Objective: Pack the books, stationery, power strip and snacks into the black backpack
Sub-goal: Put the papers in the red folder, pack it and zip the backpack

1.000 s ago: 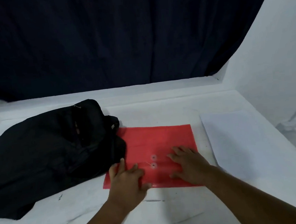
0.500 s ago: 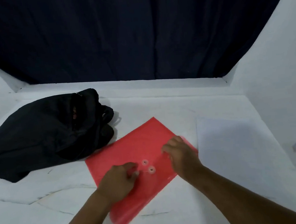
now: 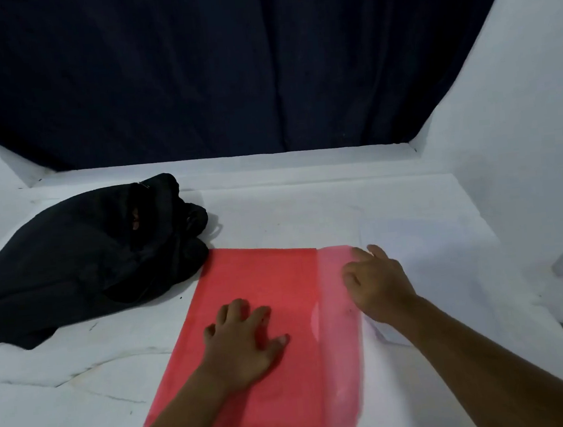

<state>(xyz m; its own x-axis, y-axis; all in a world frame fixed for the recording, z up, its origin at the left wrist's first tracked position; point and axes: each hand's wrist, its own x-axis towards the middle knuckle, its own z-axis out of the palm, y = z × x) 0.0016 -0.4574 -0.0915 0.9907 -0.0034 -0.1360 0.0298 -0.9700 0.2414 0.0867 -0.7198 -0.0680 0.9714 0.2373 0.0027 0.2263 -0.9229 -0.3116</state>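
Both hands (image 3: 241,341) (image 3: 376,283) flat, fingers spread, on red envelope (image 3: 273,283); black backpack (image 3: 81,256) touching its far-left corner.

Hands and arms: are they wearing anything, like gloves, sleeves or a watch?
No. The left hand and right hand are bare, with no gloves, rings or watch showing. Both forearms are bare too, right down to the picture's bottom edge, so no sleeves can be seen.

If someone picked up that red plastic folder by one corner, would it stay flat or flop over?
Probably flop. The red folder looks thin, and its opened flap is see-through, so it is likely light and bendy. Its glossy sheen suggests it could slide easily on the white table; the left hand pressing flat on it may be steadying it.
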